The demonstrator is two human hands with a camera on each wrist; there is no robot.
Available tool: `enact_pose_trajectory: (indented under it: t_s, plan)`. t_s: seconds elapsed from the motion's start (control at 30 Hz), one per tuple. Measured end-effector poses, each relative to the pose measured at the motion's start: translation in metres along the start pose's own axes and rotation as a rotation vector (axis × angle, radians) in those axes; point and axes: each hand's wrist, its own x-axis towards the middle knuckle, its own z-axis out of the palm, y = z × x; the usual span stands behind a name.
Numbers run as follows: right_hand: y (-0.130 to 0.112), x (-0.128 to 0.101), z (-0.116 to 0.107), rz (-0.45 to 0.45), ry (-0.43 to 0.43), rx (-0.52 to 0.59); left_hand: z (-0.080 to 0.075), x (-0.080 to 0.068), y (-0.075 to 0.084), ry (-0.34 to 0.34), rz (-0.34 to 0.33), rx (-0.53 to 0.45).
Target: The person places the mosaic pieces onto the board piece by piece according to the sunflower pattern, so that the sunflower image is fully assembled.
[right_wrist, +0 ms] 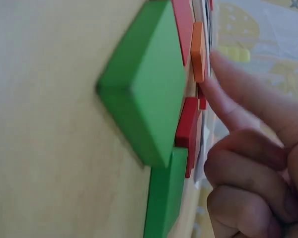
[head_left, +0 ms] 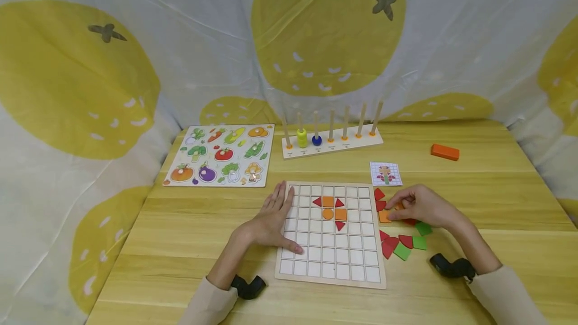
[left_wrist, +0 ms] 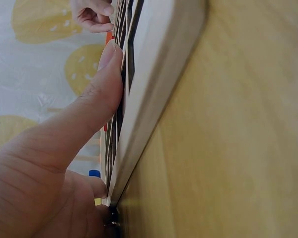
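My left hand [head_left: 271,219] rests on the left edge of a wooden grid board [head_left: 329,285], fingers spread and thumb on the cells. In the left wrist view the thumb [left_wrist: 84,114] lies over the board's rim. On the grid are orange squares [head_left: 327,201], an orange round tile [head_left: 327,213] and red pieces [head_left: 340,225]. Right of the board, my right hand [head_left: 422,207] pinches an orange square tile [head_left: 384,216] at its corner with thumb and index finger. The other fingers are curled in the right wrist view. Around it lie red tiles [head_left: 390,247] and green tiles [head_left: 402,251].
A pattern card [head_left: 386,173] lies beyond the loose tiles. Behind the board stands a peg stand [head_left: 331,148] with yellow and blue beads. A vegetable puzzle [head_left: 219,155] lies at the left, an orange block [head_left: 444,152] at the right. Patterned cloth hangs behind the table.
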Motion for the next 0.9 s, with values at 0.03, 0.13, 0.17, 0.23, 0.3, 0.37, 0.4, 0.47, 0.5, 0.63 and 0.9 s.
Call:
enact_pose_trajectory:
  t_s: [0.03,0.13,0.17,0.23,0.3,0.37,0.4,0.47,0.5,0.63,0.9]
  plan:
    - [0.0000,0.0003,-0.0002,-0.006,-0.010,-0.002,-0.0002,-0.0004,0.0001,-0.001,-0.003,-0.001]
    - [0.0002,0.0002,-0.0001,-0.014,-0.040,0.004,-0.0002,-0.0004,0.0004,0.001,-0.002,0.000]
    - [0.0004,0.0000,0.0000,-0.012,-0.045,0.002,-0.0003,-0.0004,0.0007,0.002,0.000,-0.001]
    - [0.0007,-0.0003,-0.0001,-0.011,-0.037,-0.013,-0.0001,0.0000,0.0011,0.002,0.002,-0.005]
    - [0.0007,-0.0006,-0.0006,-0.010,-0.015,-0.036,-0.0002,-0.0002,0.0017,0.001,0.000,-0.009]
    - [0.0007,-0.0010,-0.0015,-0.015,0.005,-0.057,-0.0004,-0.0006,0.0022,0.001,-0.007,-0.013]
    - [0.0005,-0.0012,-0.0021,-0.019,0.012,-0.064,-0.0004,-0.0009,0.0024,0.001,-0.010,-0.014]
    - [0.0009,-0.0023,-0.0037,-0.026,0.018,-0.069,-0.0005,-0.0010,0.0034,0.000,-0.012,-0.018]
    - [0.0012,-0.0027,-0.0045,-0.029,0.018,-0.068,-0.0005,-0.0009,0.0037,-0.001,-0.012,-0.020]
    - [0.0016,-0.0027,-0.0058,-0.039,0.016,-0.071,-0.0004,-0.0007,0.0043,0.000,-0.009,-0.025]
    - [0.0018,-0.0011,-0.0043,-0.068,0.003,-0.102,-0.0020,-0.0025,0.0053,-0.015,-0.025,-0.021]
